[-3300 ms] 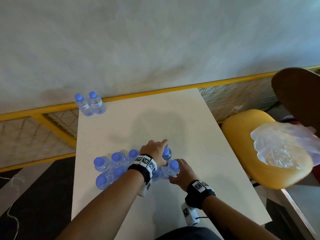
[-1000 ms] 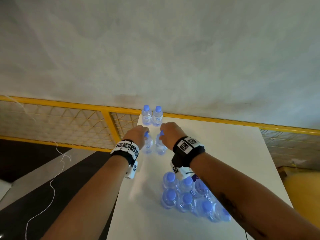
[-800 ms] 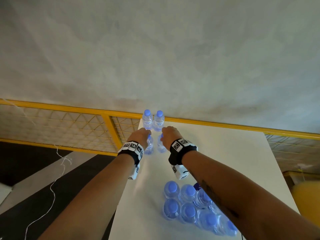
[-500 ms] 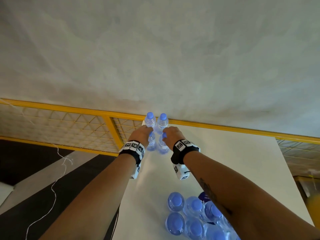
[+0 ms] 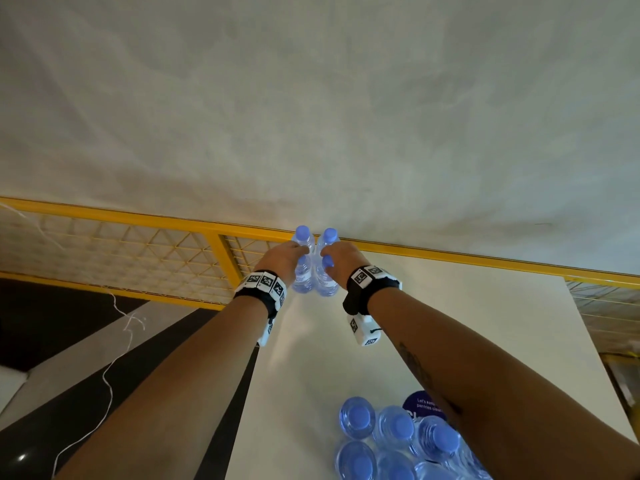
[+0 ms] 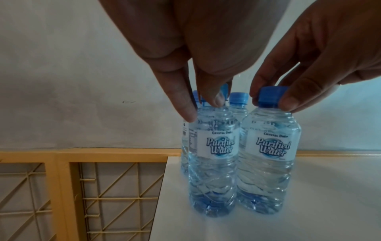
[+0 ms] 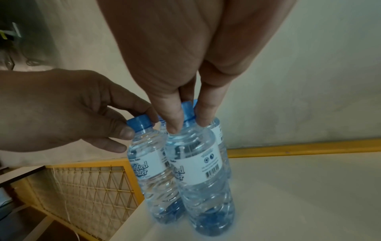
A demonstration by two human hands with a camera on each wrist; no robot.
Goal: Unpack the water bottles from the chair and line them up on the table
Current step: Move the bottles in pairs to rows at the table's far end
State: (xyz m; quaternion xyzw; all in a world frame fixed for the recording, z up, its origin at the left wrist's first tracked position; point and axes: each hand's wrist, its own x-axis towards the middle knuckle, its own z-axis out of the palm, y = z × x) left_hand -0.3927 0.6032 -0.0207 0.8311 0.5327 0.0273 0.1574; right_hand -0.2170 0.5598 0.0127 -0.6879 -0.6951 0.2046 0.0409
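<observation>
— While both bottles stand on the surface [image 5: 450, 323], where am I?
— Placing: left hand [image 5: 282, 259] pinches one cap [image 6: 223, 91], right hand [image 5: 341, 259] another [image 6: 272, 94]. Next, I let go and fetch more from the pack [image 5: 398, 441].

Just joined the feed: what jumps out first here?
Both hands, left hand and right hand, pinch the blue caps of two clear plastic water bottles standing at the white table's far left corner. A cluster of blue-capped bottles waits at the near edge.

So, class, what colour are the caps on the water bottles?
Blue caps, seen best in the left wrist view.
</observation>
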